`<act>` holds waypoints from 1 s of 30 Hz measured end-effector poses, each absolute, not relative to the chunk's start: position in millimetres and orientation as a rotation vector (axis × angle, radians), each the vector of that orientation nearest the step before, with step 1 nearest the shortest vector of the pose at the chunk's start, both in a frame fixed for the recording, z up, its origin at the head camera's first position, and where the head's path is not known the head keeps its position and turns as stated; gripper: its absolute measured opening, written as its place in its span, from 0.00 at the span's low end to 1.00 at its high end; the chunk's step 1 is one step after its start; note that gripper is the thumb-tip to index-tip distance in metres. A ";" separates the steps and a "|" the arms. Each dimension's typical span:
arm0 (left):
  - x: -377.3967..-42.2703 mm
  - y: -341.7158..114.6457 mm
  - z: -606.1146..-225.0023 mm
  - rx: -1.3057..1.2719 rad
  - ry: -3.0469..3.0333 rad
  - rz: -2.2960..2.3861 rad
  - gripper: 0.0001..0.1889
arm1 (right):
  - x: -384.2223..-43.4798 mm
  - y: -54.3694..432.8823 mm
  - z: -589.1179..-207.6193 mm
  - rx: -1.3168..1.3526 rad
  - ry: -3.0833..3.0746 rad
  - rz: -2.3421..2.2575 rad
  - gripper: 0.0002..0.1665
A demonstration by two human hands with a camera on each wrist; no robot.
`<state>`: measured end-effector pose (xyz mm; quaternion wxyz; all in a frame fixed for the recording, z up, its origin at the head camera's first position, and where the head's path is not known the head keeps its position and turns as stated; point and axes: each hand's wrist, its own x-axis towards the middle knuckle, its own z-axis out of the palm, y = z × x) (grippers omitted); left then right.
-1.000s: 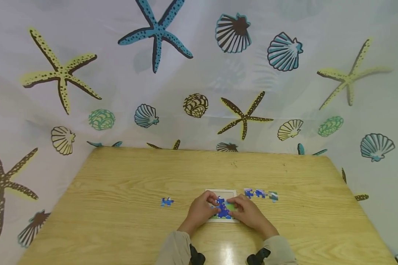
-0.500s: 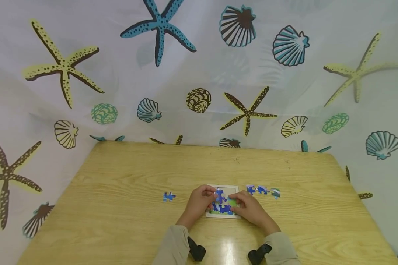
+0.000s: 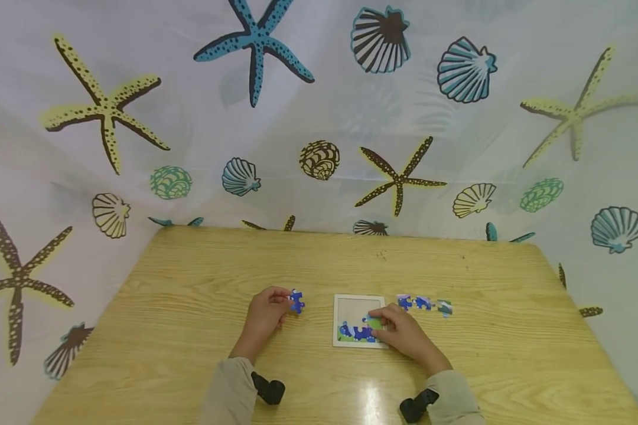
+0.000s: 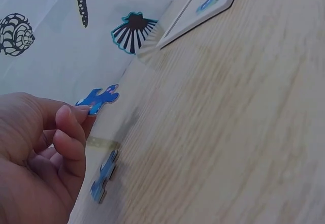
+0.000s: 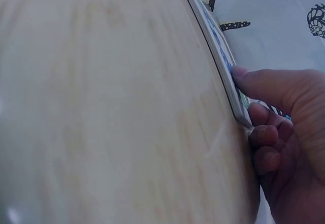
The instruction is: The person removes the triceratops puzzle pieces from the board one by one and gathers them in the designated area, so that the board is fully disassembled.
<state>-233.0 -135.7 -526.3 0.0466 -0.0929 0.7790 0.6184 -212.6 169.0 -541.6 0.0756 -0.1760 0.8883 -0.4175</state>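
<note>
My left hand [image 3: 264,311] pinches a blue jigsaw piece [image 3: 297,301] between thumb and fingertips, above the table left of the puzzle tray. In the left wrist view a second blue piece [image 4: 104,178] lies on the wood below that hand; from the head it is hidden behind the hand. The square white-rimmed puzzle tray [image 3: 335,321] has blue and green pieces [image 3: 357,332] along its bottom and right, with its upper left bare. My right hand [image 3: 404,333] holds the tray's right side, thumb [image 5: 249,79] on its face and other fingers curled at its edge.
Several loose jigsaw pieces [image 3: 422,303] lie in a row just right of the tray's top corner. The wooden table [image 3: 234,260] meets a white cloth [image 3: 276,130] printed with starfish and shells at the back and sides.
My left hand has lifted a blue piece out of the tray and carried it left, near the loose piece there. The right hand stays at the tray. The head view shifted slightly.
</note>
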 end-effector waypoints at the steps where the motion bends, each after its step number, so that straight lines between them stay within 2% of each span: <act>1: -234.0 -139.0 -526.8 -0.290 2.384 1.879 0.08 | -212.6 169.6 -541.3 -0.524 2.666 -1.250 0.19; 13: -235.5 -143.8 -529.7 -0.132 2.588 1.688 0.07 | -214.3 170.4 -541.1 -0.553 2.656 -1.286 0.20; 30: -235.1 -138.4 -533.3 -0.096 2.760 1.589 0.08 | -215.5 170.3 -542.3 -0.542 2.657 -1.294 0.19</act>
